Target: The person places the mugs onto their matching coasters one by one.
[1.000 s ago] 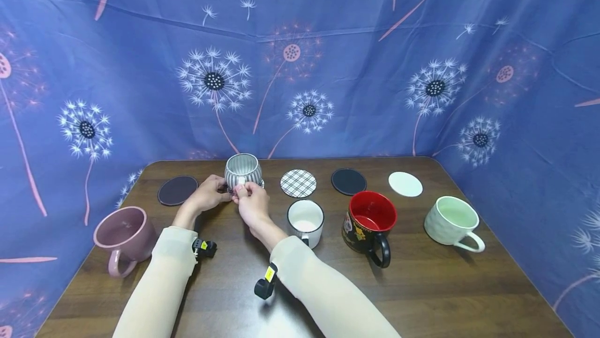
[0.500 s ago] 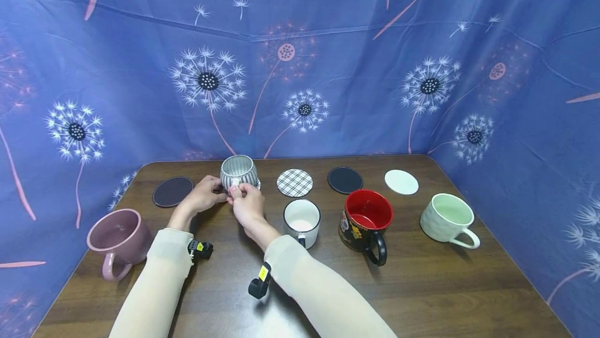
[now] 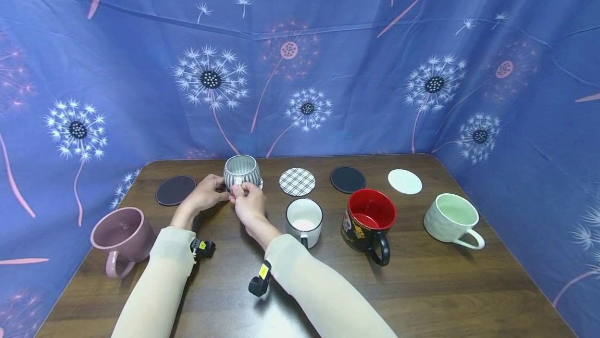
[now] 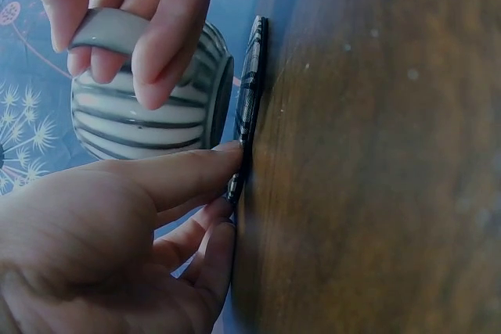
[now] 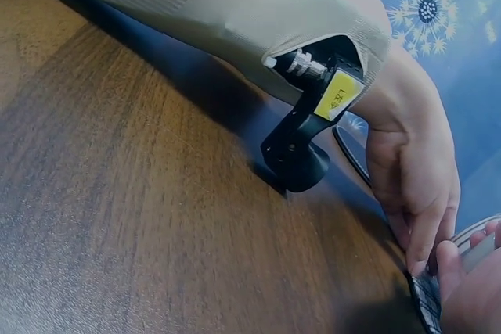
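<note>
In the head view, a grey-and-white ribbed mug [image 3: 248,175] is at the back left of the table. My right hand [image 3: 250,207] holds it by the handle [image 4: 109,30], fingers curled through the loop in the left wrist view. Close under the mug's base [image 4: 222,103] lies a thin black-and-white patterned coaster [image 4: 249,84]. My left hand [image 3: 203,197] pinches the coaster's near left edge, thumb on its upper side and other fingers beside the rim. Most of this coaster is hidden by the mug in the head view.
Along the back stand a dark brown coaster [image 3: 175,190], a checked one [image 3: 297,182], a black one [image 3: 348,179] and a white one [image 3: 405,182]. Nearer are a mauve mug [image 3: 136,236], white mug [image 3: 311,231], black-red mug [image 3: 353,236] and pale green mug [image 3: 438,226].
The head view shifts slightly left and back. Both hands keep their places at the ribbed mug and its coaster.
</note>
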`<action>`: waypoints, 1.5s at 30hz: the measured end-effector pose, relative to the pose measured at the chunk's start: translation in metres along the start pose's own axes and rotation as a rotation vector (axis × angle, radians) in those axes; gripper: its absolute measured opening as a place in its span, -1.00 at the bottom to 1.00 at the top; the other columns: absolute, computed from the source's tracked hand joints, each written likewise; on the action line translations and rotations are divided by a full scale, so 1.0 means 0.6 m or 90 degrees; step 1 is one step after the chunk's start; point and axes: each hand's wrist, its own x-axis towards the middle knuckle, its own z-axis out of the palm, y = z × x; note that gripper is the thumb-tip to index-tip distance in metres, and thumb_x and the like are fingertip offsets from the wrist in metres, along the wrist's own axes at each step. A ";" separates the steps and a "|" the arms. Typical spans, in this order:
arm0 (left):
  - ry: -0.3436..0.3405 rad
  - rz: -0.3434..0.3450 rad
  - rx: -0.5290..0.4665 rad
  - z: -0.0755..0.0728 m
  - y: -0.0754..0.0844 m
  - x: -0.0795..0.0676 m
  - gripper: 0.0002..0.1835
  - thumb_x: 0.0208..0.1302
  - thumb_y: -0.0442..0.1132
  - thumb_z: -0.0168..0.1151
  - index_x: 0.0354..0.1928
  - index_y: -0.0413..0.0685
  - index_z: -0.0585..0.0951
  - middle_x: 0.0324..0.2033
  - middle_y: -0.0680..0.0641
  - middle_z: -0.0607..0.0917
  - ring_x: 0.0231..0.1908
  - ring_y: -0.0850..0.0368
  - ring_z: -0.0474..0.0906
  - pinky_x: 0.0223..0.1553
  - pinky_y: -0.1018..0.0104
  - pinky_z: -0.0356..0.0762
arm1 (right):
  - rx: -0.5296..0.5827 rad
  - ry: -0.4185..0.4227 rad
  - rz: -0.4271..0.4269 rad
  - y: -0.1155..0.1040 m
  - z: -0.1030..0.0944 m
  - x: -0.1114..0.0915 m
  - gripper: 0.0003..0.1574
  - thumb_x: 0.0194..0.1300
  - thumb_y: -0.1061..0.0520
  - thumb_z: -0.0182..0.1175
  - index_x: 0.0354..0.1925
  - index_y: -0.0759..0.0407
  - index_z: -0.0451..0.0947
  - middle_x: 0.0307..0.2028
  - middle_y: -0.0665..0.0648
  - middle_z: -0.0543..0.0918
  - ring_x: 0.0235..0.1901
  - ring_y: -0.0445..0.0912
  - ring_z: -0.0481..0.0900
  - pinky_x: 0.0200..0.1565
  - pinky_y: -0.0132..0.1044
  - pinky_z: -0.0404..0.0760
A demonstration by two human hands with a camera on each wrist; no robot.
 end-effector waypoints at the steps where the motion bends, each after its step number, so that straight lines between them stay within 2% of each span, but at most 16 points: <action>1: 0.001 0.000 0.001 0.000 0.000 0.000 -0.51 0.33 -0.40 0.35 0.28 -0.42 0.60 0.18 -0.45 0.47 0.19 -0.38 0.44 0.28 -0.27 0.43 | 0.001 0.000 0.002 0.001 0.000 0.000 -0.80 0.55 0.22 0.23 -0.20 0.30 0.73 -0.17 0.29 0.82 -0.22 0.04 0.83 -0.10 -0.24 0.80; 5: 0.002 -0.002 0.002 0.003 -0.001 0.002 -0.54 0.32 -0.41 0.33 0.25 -0.41 0.62 0.18 -0.47 0.48 0.20 -0.38 0.44 0.28 -0.25 0.43 | 0.005 0.002 0.001 0.005 0.001 0.000 -0.81 0.54 0.24 0.23 -0.21 0.31 0.73 -0.19 0.28 0.82 -0.26 -0.02 0.82 -0.08 -0.19 0.80; 11: -0.004 -0.012 0.004 0.002 0.003 0.002 -0.37 0.33 -0.38 0.35 0.42 -0.44 0.48 0.21 -0.49 0.46 0.20 -0.39 0.46 0.30 -0.26 0.43 | -0.003 0.003 -0.006 0.009 -0.002 0.002 -0.81 0.54 0.23 0.22 -0.20 0.30 0.73 -0.24 0.23 0.83 -0.24 0.00 0.82 -0.10 -0.25 0.79; 17: -0.017 -0.024 0.003 0.000 0.006 0.002 -0.29 0.36 -0.34 0.39 0.48 -0.46 0.39 0.24 -0.51 0.42 0.22 -0.44 0.47 0.32 -0.27 0.44 | -0.033 0.009 -0.007 0.013 -0.003 0.002 -0.80 0.54 0.20 0.24 -0.21 0.26 0.74 -0.27 0.17 0.83 -0.23 0.03 0.83 -0.17 -0.35 0.76; 25: -0.011 -0.022 0.003 -0.001 0.004 0.004 -0.39 0.36 -0.36 0.37 0.40 -0.45 0.49 0.21 -0.48 0.45 0.21 -0.39 0.47 0.31 -0.24 0.43 | -0.051 0.008 -0.001 0.016 -0.001 -0.004 -0.81 0.54 0.19 0.25 -0.21 0.24 0.74 -0.28 0.20 0.83 -0.30 -0.09 0.78 -0.24 -0.45 0.67; 30: -0.009 -0.016 0.006 -0.003 0.003 0.004 -0.41 0.35 -0.36 0.38 0.37 -0.45 0.52 0.18 -0.48 0.46 0.19 -0.39 0.48 0.31 -0.25 0.43 | -0.048 0.009 -0.004 0.015 0.000 -0.008 -0.80 0.55 0.19 0.24 -0.20 0.27 0.73 -0.27 0.26 0.82 -0.24 0.05 0.80 -0.28 -0.48 0.61; 37: -0.009 -0.016 0.007 -0.003 0.004 0.005 -0.41 0.35 -0.34 0.39 0.37 -0.45 0.52 0.19 -0.48 0.46 0.20 -0.40 0.48 0.30 -0.26 0.43 | -0.084 0.021 -0.018 0.019 -0.003 -0.009 -0.80 0.54 0.15 0.27 -0.21 0.24 0.73 -0.29 0.23 0.82 -0.38 -0.25 0.68 -0.27 -0.43 0.62; 45: -0.005 -0.018 0.018 -0.003 0.003 0.005 -0.42 0.34 -0.36 0.40 0.36 -0.45 0.54 0.18 -0.47 0.48 0.19 -0.40 0.50 0.30 -0.25 0.45 | -0.087 0.024 -0.028 0.023 -0.007 -0.011 -0.80 0.52 0.13 0.29 -0.20 0.24 0.75 -0.30 0.23 0.82 -0.37 -0.22 0.70 -0.26 -0.40 0.64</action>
